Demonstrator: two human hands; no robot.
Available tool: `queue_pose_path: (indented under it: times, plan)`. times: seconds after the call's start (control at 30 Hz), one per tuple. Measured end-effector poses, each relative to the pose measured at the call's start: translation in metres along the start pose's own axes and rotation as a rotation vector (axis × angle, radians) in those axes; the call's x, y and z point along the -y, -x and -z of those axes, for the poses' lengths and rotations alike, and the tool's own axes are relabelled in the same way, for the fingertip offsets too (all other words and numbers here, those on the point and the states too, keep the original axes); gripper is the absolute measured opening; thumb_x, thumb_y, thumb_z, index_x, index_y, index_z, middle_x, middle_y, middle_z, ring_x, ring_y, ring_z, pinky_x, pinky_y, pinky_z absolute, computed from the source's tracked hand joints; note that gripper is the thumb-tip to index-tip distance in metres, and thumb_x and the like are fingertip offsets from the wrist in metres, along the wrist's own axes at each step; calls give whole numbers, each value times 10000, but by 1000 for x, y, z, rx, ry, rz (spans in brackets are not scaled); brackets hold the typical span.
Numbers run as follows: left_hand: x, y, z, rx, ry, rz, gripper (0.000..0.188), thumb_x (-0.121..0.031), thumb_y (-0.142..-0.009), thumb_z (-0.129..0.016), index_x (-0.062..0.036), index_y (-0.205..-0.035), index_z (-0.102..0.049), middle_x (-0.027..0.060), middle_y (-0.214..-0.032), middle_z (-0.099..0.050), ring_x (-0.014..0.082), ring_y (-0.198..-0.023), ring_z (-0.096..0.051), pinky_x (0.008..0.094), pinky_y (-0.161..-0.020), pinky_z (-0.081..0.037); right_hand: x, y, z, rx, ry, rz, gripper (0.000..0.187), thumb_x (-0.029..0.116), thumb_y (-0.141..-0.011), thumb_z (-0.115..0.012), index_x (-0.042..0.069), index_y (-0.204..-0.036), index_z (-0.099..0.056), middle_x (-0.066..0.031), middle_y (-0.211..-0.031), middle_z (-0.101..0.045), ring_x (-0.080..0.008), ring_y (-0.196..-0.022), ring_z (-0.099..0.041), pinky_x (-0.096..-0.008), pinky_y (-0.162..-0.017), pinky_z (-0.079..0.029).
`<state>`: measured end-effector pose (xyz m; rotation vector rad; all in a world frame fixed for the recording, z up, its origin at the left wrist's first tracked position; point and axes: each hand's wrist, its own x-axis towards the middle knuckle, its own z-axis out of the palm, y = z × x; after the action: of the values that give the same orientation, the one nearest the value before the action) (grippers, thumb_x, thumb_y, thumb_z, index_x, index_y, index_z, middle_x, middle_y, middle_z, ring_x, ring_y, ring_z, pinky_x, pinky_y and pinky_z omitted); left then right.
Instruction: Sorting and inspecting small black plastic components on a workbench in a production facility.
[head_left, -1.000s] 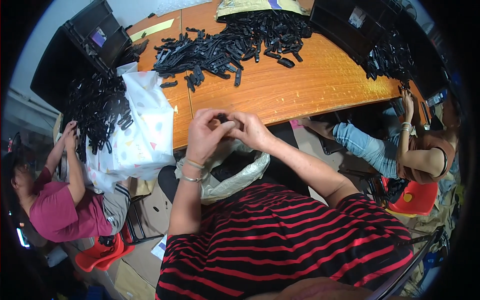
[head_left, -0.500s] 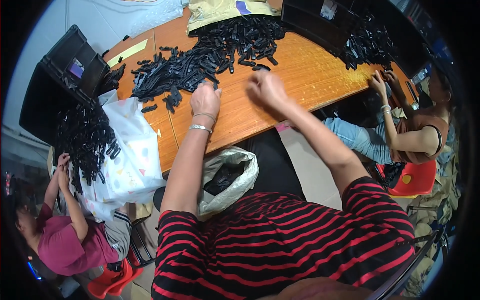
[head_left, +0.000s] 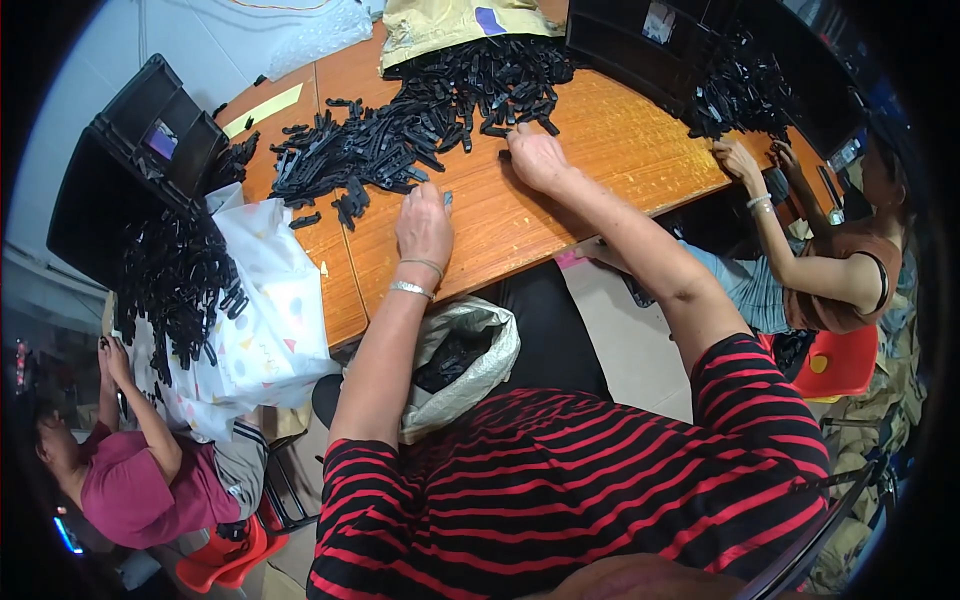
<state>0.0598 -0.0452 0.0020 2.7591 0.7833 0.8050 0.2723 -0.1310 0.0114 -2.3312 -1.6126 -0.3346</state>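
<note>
A heap of small black plastic parts (head_left: 365, 150) spreads over the wooden table (head_left: 600, 145). At the heap's near edge, my left hand (head_left: 425, 230) is closed, with a small greyish plastic part (head_left: 447, 199) showing at its fingertips. My right hand (head_left: 537, 160) is further right, closed at the edge of the heap. A dark plastic part (head_left: 505, 156) sticks out on its thumb side. The exact shape of both held parts is mostly hidden by the fingers. Below the table edge, an open pale woven sack (head_left: 497, 350) holds black pieces in my lap.
A paper sack (head_left: 430, 35) lies behind the heap. Black crates (head_left: 110, 225) stand left, with more parts (head_left: 175, 290) on white patterned plastic (head_left: 265, 330). Another dark crate (head_left: 625, 50) is at the back right. One co-worker (head_left: 150, 490) sits left, another (head_left: 840, 285) right.
My right hand has moved forward to the heap's edge. My left hand has drawn back slightly toward me and right. The right co-worker's hand has shifted left.
</note>
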Motion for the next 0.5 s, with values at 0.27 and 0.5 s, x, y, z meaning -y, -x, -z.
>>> queue_pose_path:
  times: [0.27, 0.5]
  plan:
    - [13, 19, 7, 79, 1333, 602, 170, -81, -835, -683, -45, -890, -526, 3, -724, -581, 90, -584, -543, 218, -506, -435, 20, 16, -1, -15, -51, 129, 120, 66, -778, -572, -21, -857, -551, -224, -943, -583, -412, -866, -595, -460, -745, -485]
    - [9, 22, 18, 92, 1572, 737, 183, -120, -811, -724, -97, -835, -543, -23, -685, -558, 57, -537, -517, 170, -482, -410, 75, 27, 42, 52, -553, -87, 188, 136, -792, -655, -28, -859, -591, -191, -831, -637, -317, -781, -635, -386, -709, -501]
